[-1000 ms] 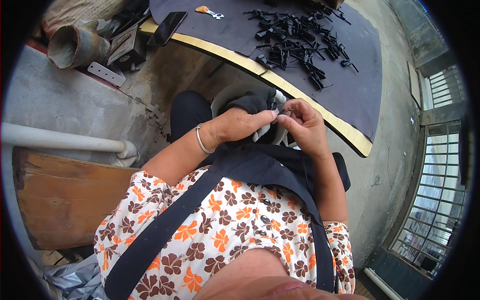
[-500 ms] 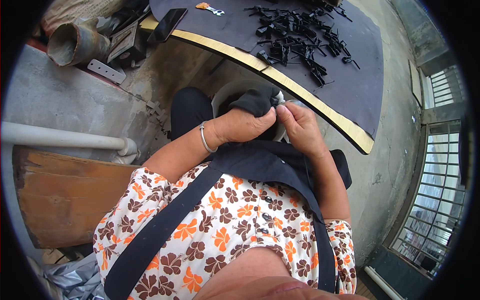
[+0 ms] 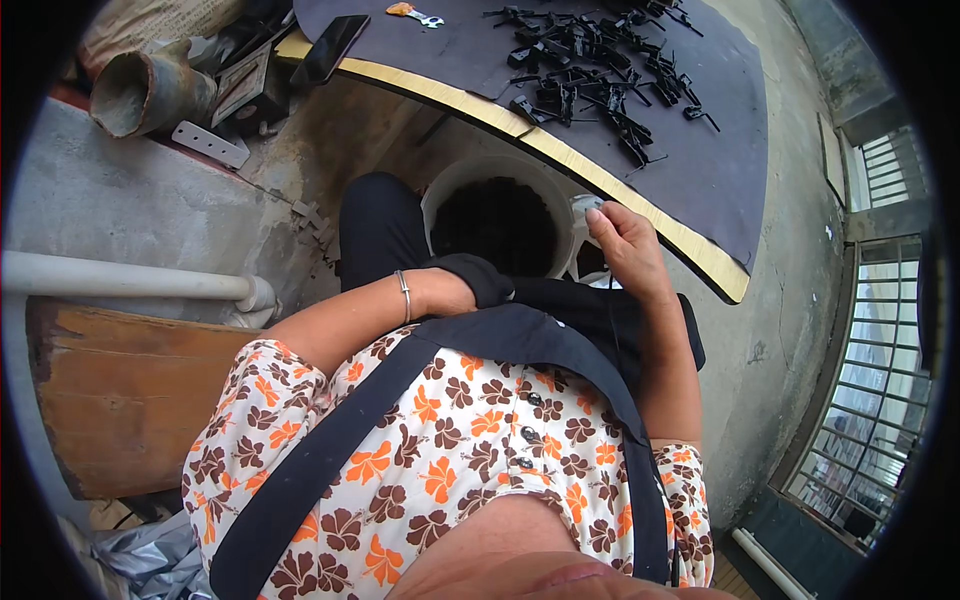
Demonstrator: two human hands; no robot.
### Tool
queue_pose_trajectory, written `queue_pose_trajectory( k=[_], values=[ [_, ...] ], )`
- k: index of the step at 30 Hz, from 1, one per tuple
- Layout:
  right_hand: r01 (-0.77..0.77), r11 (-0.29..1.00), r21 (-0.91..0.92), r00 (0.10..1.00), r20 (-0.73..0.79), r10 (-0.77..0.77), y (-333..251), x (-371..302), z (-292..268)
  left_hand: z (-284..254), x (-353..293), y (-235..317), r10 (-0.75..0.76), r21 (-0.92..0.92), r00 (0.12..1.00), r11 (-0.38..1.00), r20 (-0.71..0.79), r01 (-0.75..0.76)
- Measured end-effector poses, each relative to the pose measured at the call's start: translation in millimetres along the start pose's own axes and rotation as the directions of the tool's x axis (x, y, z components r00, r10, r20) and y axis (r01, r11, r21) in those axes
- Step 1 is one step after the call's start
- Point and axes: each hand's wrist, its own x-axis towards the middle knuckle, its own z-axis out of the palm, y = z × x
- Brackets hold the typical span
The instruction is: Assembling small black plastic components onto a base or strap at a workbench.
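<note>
My left hand (image 3: 447, 292) is drawn back to my lap, beside the near rim of a white bucket (image 3: 428, 212). Black cloth (image 3: 480, 277) covers its fingers, so their pose is hidden. Over the bucket's right side, close to the table edge, my right hand (image 3: 632, 250) is raised with thumb and fingertips pressed together. What the pinch holds, if anything, is too small to make out. A thin dark strand (image 3: 613, 325) shows below that hand; whether it is held, I cannot tell. Dark contents (image 3: 495, 228) fill the bucket.
The table (image 3: 470, 105) carries a heap of black parts (image 3: 600, 75), a phone (image 3: 331, 50) and a small wrench (image 3: 428, 19) with an orange end. A whitish translucent bag (image 3: 588, 208) hangs by the bucket. At left are a rusty pipe piece (image 3: 150, 92) and a wooden board (image 3: 150, 395).
My hands have come apart from above the bucket. The left one moved back to my lap with the black cloth; the right shifted slightly right. The bucket's inside now shows.
</note>
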Motion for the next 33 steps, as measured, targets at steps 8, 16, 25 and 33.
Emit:
queue_pose_trajectory(
  k=[8,16,25,33],
  values=[
    [0.095,0.908,-0.407,0.809,-0.501,-0.309,-9.4,10.8,-32.9,63.7,42.3,-59.7,-0.062,-0.322,0.997,0.946,-0.054,0.042],
    [-0.138,0.625,-0.768,0.934,-0.310,-0.176,-1.9,39.0,-55.7,31.2,32.0,-48.9,0.002,-0.397,0.999,0.918,0.046,0.017],
    [-0.049,0.637,-0.770,0.916,-0.289,-0.278,0.8,22.0,-58.9,9.0,6.7,-32.6,-0.041,-0.232,0.947,0.972,-0.317,-0.035],
    [0.434,0.447,-0.782,0.798,0.105,-0.593,-36.1,-9.5,9.9,-52.1,-2.6,25.5,0.002,-0.116,0.440,0.964,-0.898,-0.241]
  ],
)
